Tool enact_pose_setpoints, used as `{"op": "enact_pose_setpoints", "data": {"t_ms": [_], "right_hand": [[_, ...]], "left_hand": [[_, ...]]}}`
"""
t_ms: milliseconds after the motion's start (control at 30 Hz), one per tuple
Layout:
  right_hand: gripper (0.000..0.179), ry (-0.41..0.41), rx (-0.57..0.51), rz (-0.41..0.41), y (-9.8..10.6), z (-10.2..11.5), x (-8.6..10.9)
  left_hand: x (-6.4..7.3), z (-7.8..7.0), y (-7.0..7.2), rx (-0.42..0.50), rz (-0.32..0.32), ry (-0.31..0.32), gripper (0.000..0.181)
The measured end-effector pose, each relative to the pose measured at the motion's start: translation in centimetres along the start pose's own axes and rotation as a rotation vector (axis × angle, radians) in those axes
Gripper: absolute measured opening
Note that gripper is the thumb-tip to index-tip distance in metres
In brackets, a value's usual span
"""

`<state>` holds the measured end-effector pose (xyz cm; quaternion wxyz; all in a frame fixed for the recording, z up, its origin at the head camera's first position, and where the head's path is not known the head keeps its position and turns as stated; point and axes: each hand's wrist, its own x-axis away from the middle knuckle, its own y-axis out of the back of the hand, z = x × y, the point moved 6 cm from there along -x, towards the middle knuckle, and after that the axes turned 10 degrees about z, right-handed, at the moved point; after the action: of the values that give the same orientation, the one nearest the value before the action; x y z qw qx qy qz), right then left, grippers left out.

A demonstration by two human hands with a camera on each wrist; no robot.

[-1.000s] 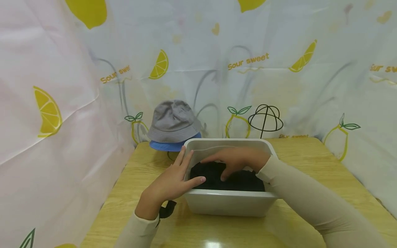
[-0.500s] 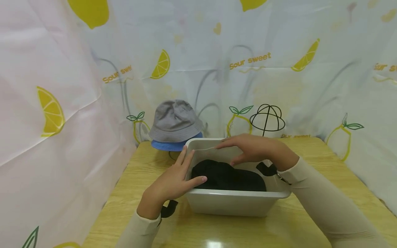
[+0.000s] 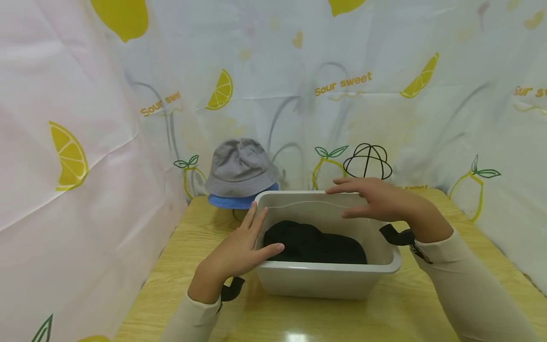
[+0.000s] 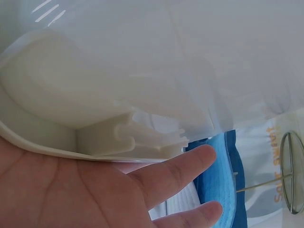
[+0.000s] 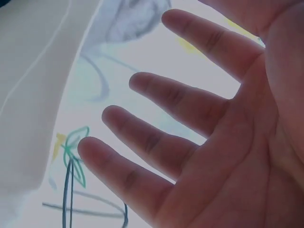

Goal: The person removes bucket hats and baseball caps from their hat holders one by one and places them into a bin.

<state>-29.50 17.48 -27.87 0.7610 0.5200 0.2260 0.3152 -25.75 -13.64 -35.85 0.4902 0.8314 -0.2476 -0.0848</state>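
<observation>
A light plastic bin [image 3: 316, 280] stands on the wooden table, with a black cap [image 3: 316, 242] lying in it, its brim toward the right. My left hand [image 3: 239, 251] rests on the bin's left rim, fingers straight and thumb reaching over the inside. In the left wrist view, the palm [image 4: 95, 194] lies against the rim. Over the bin's right back corner hovers my right hand [image 3: 380, 199], holding nothing. Its fingers are spread and nearly straight in the right wrist view, where the bin wall [image 5: 33, 95] shows on the left.
A grey bucket hat [image 3: 241, 166] sits on top of a blue hat [image 3: 231, 202] behind the bin on the left. A black wire hat stand [image 3: 367, 161] rises behind the bin on the right. Lemon-print cloth [image 3: 273, 57] encloses the wooden table [image 3: 205, 228].
My right hand was down on the black cap inside the bin. It has lifted off and moved up and to the right. The left hand has stayed on the rim.
</observation>
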Motion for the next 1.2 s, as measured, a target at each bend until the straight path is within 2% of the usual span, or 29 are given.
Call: {"op": "enact_pose_setpoints", "data": {"t_ms": [200, 367, 500, 633, 767, 933, 1067, 1200], "right_hand": [[0.053, -0.041, -0.024, -0.131, 0.5, -1.3, 3.7], [0.055, -0.098, -0.045, -0.205, -0.1, -2.6, 6.3], [0.054, -0.114, -0.06, -0.273, -0.9, -3.5, 7.9], [0.053, -0.143, -0.131, -0.315, -1.8, -4.3, 9.0], [0.056, -0.177, -0.165, -0.319, -2.2, -4.7, 9.4], [0.058, -0.183, -0.147, -0.319, -2.2, -4.3, 9.1], [0.06, -0.17, -0.148, -0.321, -2.7, -3.7, 8.2], [0.065, -0.18, -0.17, -0.284, -3.9, -3.0, 7.0]], "left_hand": [[0.0, -0.1, -0.2, 0.004, 0.007, -0.005, 0.104], [0.2, -0.1, -0.2, 0.008, 0.008, 0.002, 0.102], [0.2, -0.2, -0.1, 0.007, 0.009, -0.001, 0.101], [0.1, -0.2, 0.0, 0.005, 0.007, -0.003, 0.101], [0.1, -0.2, 0.0, 0.013, 0.005, -0.005, 0.101], [0.2, -0.3, -0.1, 0.03, 0.012, 0.004, 0.1], [0.2, -0.2, -0.1, 0.025, 0.012, 0.007, 0.1], [0.1, 0.0, -0.2, 0.011, 0.007, 0.008, 0.101]]}}
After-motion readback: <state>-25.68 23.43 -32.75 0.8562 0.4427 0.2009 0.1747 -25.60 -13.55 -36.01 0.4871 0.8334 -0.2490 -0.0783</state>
